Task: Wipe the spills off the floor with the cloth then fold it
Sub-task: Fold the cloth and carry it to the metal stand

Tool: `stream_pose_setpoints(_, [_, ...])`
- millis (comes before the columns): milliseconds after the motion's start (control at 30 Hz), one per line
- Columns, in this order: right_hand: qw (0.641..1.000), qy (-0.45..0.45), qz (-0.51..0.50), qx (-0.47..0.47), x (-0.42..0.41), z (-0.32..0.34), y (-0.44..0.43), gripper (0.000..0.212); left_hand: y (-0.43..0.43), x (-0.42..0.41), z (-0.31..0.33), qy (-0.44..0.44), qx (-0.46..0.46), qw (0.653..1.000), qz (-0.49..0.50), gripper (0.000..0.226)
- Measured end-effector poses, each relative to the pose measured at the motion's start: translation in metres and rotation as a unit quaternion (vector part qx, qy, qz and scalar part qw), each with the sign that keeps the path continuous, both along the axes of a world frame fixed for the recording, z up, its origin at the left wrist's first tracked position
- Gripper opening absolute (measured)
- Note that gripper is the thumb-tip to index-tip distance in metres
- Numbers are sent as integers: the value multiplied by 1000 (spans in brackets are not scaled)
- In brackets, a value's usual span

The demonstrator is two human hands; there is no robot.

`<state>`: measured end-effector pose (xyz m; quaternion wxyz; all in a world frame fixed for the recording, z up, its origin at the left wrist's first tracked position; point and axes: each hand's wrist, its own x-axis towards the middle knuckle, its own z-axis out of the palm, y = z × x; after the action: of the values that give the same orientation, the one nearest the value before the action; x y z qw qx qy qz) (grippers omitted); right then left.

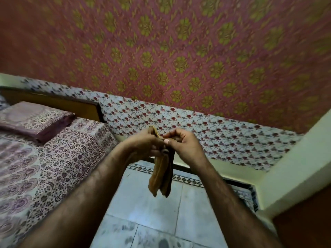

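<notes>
A brown-orange cloth (162,176) hangs in the air in front of me, bunched into a narrow strip above the floor. My left hand (143,144) grips its top, with a bit of cloth sticking up above the fingers. My right hand (184,145) pinches the same top edge between thumb and fingers, right beside the left hand. The white tiled floor (143,203) lies below, with dark smudges (161,242) near the bottom of the view.
A bed (44,167) with a printed purple sheet and a pillow (34,119) stands at the left. Patterned walls rise behind. A pale ledge (286,167) and a brown panel (308,224) are at the right.
</notes>
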<state>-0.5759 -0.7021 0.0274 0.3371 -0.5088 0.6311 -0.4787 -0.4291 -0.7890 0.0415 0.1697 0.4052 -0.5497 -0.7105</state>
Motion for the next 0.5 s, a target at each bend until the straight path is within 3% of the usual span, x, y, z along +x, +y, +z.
stream_pose_setpoints(100, [995,25,97,24,-7,30,16,39,16,0,30,34,1,999,19,33])
stream_pose_setpoints(200, [987,99,121,27,-6,47,29,65,29,4,49,68,27,996,46,51])
stream_pose_setpoints(267, [987,135,86,-7,-3,58,33,58,37,9,64,86,37,995,44,52])
stream_pose_setpoints(367, [996,65,51,-40,-5,73,34,48,48,20,84,82,-28,996,33,48])
stream_pose_setpoints(500, [992,-74,64,-79,-5,93,45,47,46,49,70,32,-182,977,103,122])
